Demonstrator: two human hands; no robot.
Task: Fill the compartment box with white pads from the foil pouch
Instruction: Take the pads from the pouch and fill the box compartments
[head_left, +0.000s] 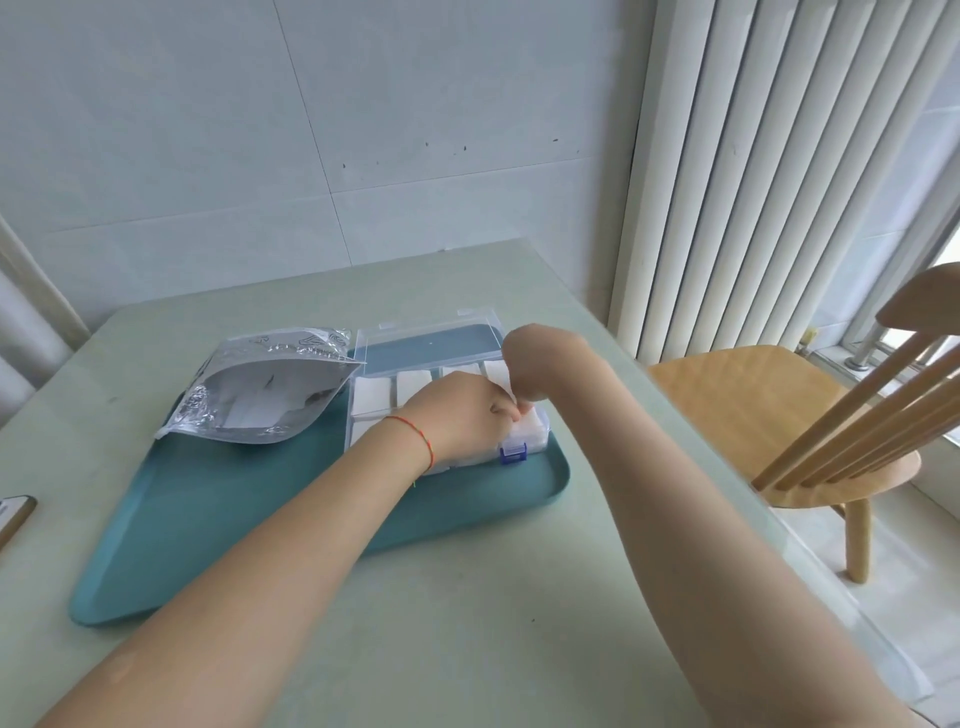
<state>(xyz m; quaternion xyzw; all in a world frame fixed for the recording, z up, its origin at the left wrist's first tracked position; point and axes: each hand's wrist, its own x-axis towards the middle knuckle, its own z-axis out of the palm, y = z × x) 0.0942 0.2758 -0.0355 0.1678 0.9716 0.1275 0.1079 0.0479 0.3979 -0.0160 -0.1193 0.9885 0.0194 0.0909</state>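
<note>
While both hands meet over the right end of the clear plastic compartment box (384, 395) at frame centre, the left hand (457, 410) seems to pinch a soft white pad (524, 428), probably tucking it into a cell. The right hand (524, 374) curls downward; can't tell what it holds. The crinkly foil pouch (260, 389) gapes open beside it on the smooth teal tray (208, 519), handy for grabbing.
</note>
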